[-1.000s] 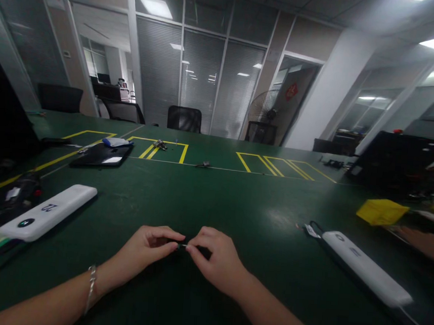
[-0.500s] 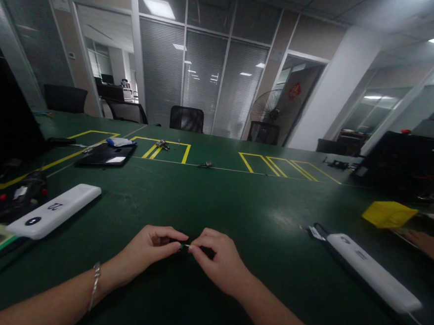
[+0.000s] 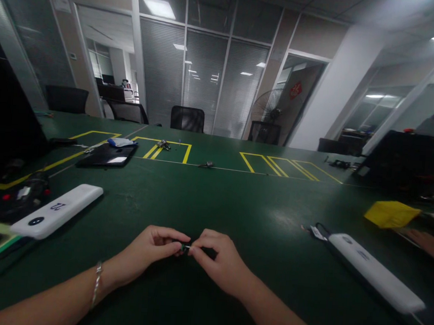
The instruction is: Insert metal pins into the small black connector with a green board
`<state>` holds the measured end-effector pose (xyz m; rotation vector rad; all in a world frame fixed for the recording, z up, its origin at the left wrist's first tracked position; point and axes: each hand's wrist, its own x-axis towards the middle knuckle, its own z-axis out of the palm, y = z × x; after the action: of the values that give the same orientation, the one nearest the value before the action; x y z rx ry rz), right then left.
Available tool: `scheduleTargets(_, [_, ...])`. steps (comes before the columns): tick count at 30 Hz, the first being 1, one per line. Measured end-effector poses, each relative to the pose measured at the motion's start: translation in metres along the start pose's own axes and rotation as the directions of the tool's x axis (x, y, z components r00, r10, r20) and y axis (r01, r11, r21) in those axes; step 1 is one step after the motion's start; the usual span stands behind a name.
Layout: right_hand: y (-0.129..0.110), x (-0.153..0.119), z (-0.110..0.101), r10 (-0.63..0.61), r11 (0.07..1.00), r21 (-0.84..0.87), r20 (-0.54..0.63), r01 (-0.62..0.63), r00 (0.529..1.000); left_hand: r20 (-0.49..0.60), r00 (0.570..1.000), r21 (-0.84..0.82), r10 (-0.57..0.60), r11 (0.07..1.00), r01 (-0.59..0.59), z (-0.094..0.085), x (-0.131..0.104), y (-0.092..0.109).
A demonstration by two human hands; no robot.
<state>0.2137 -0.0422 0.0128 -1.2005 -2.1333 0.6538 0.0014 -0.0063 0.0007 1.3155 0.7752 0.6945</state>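
Above the near part of the green table, my two hands meet almost fingertip to fingertip. My left hand (image 3: 155, 246) is closed in a pinch on a tiny dark piece (image 3: 184, 248) that looks partly green. A thin, light, pin-like bit (image 3: 188, 247) spans the small gap between the hands. The fingers of my right hand (image 3: 216, 256) pinch its other end, and most of it is hidden behind them. What kind of thing it is, I cannot make out at this size.
White power banks lie at left (image 3: 57, 211) and right (image 3: 376, 272). A black tablet (image 3: 108, 156) bears a blue-and-white packet (image 3: 122, 142). Small metal parts (image 3: 163, 144) lie farther back, another (image 3: 206, 164) mid-table. Another person's hand (image 3: 429, 244) is by a yellow block (image 3: 391, 215).
The view has shifted very slightly. My hands keep the same pinch, and a bit more of the tiny piece shows at my left fingertips.
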Motion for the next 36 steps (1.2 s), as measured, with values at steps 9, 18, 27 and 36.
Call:
scheduleTargets(9, [-0.0018,0.0011,0.0,0.044,0.998,-0.037,-0.04,-0.045,0.998,-0.077,0.996,-0.076,0.041,0.996,-0.047,0.0079,-0.0003,0.003])
scheduleTargets(18, [-0.0017,0.0017,-0.0013,0.073,0.997,-0.011,-0.088,-0.075,0.993,-0.215,0.973,0.061,0.085,0.995,-0.074,0.0069,0.0011,0.0072])
scheduleTargets(27, [0.0006,0.0013,0.001,0.054,0.999,0.008,-0.065,-0.053,0.996,-0.176,0.97,0.325,0.17,0.94,-0.105,0.0007,0.0014,0.0061])
scheduleTargets(36, [0.0006,0.0016,0.0008,0.056,0.996,-0.067,-0.05,-0.059,0.997,0.005,0.949,0.667,0.317,0.705,-0.239,0.0025,-0.0031,0.0081])
